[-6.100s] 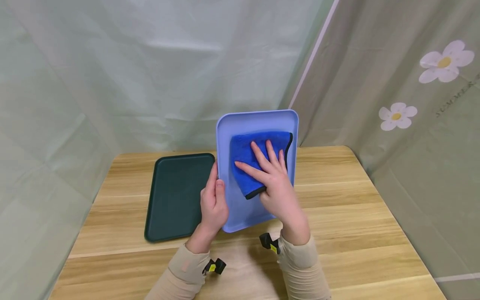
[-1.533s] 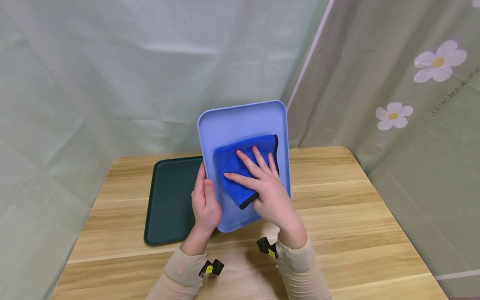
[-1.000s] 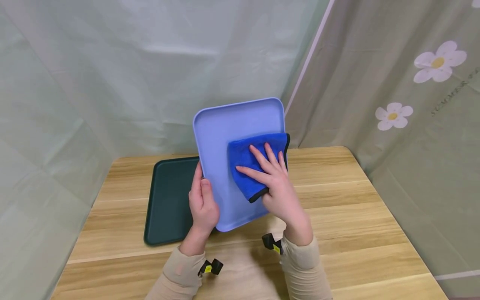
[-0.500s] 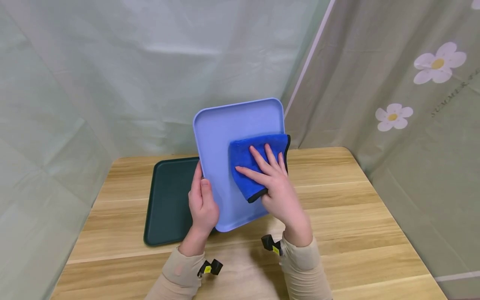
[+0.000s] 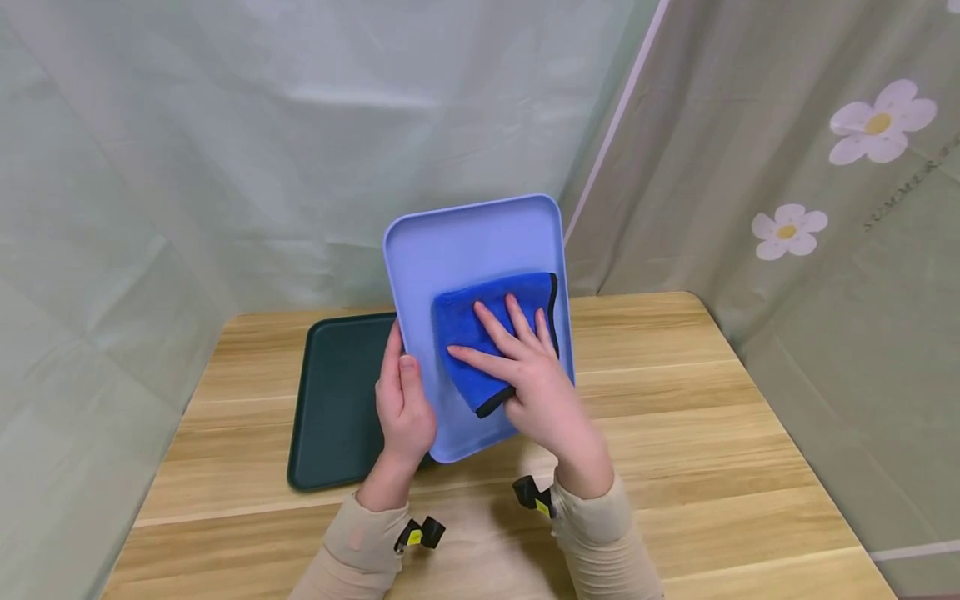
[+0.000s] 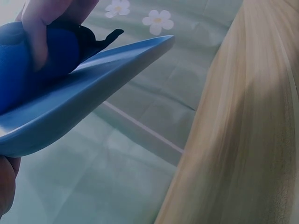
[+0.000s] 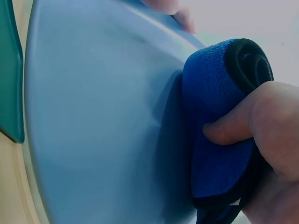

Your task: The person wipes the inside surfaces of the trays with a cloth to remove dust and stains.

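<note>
A light blue rectangular tray is held tilted up above the table, its inner face toward me. My left hand grips its left edge, thumb along the rim and fingers behind. On the inner face, right of centre, lies a folded blue cloth with black edging. My right hand holds the cloth flat against the tray, fingers spread over it. In the right wrist view the thumb clasps the near side of the folded cloth. The tray hides part of a dark green tray behind it.
The dark green tray lies flat on the left of the wooden table. Pale curtains stand behind and at both sides, the right one printed with white flowers.
Within the last half second my right hand and the cloth have slid left and slightly down across the tray. Compared with several seconds ago, the tray sits further left and leans more.
</note>
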`<action>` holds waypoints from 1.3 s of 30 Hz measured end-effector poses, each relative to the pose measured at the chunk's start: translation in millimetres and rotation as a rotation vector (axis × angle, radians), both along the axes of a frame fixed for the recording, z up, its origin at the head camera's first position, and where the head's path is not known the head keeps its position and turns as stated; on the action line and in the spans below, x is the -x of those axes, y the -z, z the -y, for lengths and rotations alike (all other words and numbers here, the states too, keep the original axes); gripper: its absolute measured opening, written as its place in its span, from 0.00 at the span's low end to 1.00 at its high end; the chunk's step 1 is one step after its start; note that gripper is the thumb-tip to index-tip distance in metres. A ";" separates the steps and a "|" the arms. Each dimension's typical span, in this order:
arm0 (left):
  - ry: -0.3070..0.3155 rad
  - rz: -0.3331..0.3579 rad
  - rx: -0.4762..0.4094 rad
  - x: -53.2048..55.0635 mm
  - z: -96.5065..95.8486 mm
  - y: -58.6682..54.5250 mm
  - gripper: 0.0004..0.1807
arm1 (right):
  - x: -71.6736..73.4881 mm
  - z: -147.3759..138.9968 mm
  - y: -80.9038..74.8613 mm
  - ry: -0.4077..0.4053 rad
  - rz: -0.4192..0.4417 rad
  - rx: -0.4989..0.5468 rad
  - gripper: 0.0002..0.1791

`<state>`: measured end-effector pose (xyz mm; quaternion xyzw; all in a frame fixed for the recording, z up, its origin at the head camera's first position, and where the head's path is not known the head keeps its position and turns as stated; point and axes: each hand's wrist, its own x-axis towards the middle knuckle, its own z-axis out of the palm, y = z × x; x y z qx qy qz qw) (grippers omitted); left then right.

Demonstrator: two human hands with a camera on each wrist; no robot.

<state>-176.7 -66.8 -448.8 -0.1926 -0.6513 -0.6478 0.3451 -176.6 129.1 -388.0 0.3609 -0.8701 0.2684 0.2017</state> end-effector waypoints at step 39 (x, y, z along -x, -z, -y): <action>-0.022 0.005 -0.009 -2.0 2.1 -3.9 0.27 | -1.9 -1.9 -2.4 -0.006 -0.006 -0.024 0.60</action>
